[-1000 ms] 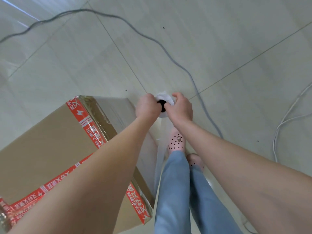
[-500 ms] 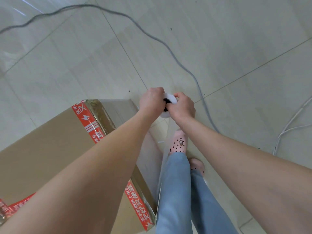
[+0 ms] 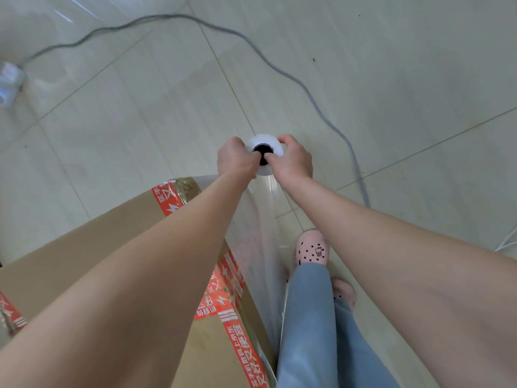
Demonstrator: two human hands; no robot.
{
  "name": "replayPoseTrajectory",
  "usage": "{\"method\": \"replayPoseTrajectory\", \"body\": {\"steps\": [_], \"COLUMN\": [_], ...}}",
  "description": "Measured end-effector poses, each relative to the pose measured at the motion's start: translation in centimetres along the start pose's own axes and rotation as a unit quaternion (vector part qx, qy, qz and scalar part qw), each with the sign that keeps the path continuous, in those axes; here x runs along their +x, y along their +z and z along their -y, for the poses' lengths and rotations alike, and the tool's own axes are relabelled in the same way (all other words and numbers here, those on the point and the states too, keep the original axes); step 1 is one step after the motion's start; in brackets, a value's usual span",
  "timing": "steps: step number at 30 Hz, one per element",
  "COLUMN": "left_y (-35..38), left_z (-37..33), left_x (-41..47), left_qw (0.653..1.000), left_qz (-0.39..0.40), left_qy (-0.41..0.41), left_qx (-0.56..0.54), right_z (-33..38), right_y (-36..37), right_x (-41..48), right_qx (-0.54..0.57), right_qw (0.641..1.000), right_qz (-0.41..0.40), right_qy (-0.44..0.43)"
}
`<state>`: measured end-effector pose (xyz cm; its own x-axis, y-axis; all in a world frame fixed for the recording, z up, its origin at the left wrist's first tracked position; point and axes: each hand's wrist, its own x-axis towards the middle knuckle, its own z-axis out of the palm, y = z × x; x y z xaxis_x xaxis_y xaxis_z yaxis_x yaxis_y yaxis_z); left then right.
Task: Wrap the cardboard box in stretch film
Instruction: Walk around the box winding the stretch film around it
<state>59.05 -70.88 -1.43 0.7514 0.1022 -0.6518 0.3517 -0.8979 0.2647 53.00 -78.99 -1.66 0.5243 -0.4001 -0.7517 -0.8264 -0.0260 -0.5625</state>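
A big brown cardboard box point(image 3: 92, 247) with red printed tape stands on the floor at the lower left. Just past its far right corner I hold a white stretch film roll point(image 3: 264, 145) upright, seen from its top end with a dark core. My left hand point(image 3: 235, 159) grips the roll's left side and my right hand point(image 3: 293, 161) grips its right side, thumbs at the core. A sheet of clear film point(image 3: 260, 233) runs from the roll down along the box's right side.
A grey cable point(image 3: 282, 71) snakes over the tiled floor beyond the roll and ends at a white power strip point(image 3: 9, 82) at the far left. White cables point(image 3: 506, 242) lie at the right edge. My legs and pink shoes point(image 3: 310, 247) stand right of the box.
The roll and both hands have moved along the box's right side past its far corner, with more film drawn out. The view has shifted, bringing the power strip into sight.
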Motion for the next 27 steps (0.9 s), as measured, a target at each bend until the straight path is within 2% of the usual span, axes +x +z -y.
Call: {"method": "replayPoseTrajectory", "body": {"steps": [5,8,15,19,23,27], "left_y": [-1.6,-2.0,-2.2,-2.2,-2.1,-2.3], "left_z": [1.2,1.2,0.5,-0.1,-0.9,-0.9], "left_x": [1.0,1.1,1.7,2.4,2.9,3.4], "left_qw": [1.0,0.999,0.985,0.97,0.961,0.965], "left_qz": [0.016,0.042,0.061,0.071,0.096,0.093], "left_qy": [-0.02,-0.005,0.058,0.107,0.092,0.097], "left_qx": [-0.003,0.022,0.149,0.205,0.242,0.225], "right_z": [1.7,2.0,1.9,1.9,2.3,3.4], "right_y": [1.4,1.5,1.5,1.5,0.9,0.8], "right_x": [0.4,0.1,0.6,0.9,1.7,2.3], "right_qx": [-0.011,-0.015,-0.003,0.02,-0.018,-0.055], "right_qw": [1.0,1.0,0.999,0.994,0.991,0.991], "right_qz": [0.012,0.015,0.033,0.06,0.09,0.097], "right_qy": [0.004,0.011,0.023,0.084,0.095,0.074]}}
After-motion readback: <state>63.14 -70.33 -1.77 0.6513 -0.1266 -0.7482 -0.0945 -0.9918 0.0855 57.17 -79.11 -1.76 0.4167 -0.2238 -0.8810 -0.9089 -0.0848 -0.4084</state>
